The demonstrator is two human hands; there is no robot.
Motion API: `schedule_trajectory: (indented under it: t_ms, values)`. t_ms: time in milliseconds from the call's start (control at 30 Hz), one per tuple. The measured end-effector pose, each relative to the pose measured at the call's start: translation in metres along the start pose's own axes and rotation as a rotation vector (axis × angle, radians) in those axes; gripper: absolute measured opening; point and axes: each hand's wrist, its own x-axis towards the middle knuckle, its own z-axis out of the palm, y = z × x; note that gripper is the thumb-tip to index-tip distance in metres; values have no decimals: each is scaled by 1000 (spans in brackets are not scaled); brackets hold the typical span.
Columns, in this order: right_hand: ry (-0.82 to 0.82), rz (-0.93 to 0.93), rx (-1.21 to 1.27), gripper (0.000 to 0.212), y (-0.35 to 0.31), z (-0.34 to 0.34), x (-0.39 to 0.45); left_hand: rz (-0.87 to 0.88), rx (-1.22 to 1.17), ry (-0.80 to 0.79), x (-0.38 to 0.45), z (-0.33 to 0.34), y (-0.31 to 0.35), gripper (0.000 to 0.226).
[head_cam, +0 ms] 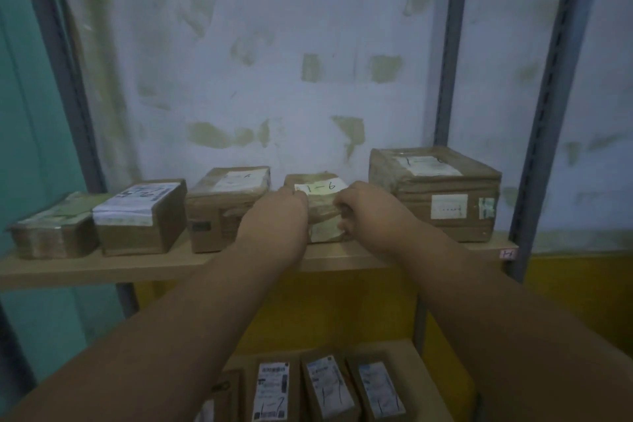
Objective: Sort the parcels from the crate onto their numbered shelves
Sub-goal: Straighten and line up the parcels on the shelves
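A small brown parcel (322,207) with a white label reading "1-6" sits on the wooden shelf (171,265), between two other boxes. My left hand (286,212) grips its left side, fingers curled over the top edge. My right hand (363,207) holds its right front corner, fingers curled on the taped face. The parcel's lower front is partly hidden by both hands.
Along the shelf stand a flat parcel (54,233), a box with a white label (140,217), another box (222,205) and a large box (435,192) at the right. A tag (508,254) marks the shelf edge. Several labelled parcels (329,387) lie on the shelf below.
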Motion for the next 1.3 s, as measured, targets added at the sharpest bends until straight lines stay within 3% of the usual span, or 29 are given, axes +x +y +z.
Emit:
schedule_trajectory:
  t_ms: [100, 200, 333, 600, 733, 933, 1300]
  values:
    - [96, 21, 23, 38, -1, -11, -16, 39, -20, 15, 2, -4, 6, 28]
    - [227, 34, -10, 37, 16, -32, -41, 96, -78, 11, 1, -9, 24, 30]
    - [280, 150, -111, 37, 70, -74, -68, 192, -187, 86, 11, -13, 60, 31]
    - [44, 234, -215, 46, 151, -90, -53, 134, -374, 69, 67, 11, 128, 60]
    - [116, 204, -168, 25, 172, -77, -39, 65, -370, 131, 73, 24, 138, 46]
    - [148, 109, -103, 23, 187, -72, -36, 7, -345, 225, 65, 29, 147, 43]
    - [144, 79, -111, 24, 189, -72, -41, -59, -280, 201, 63, 24, 160, 43]
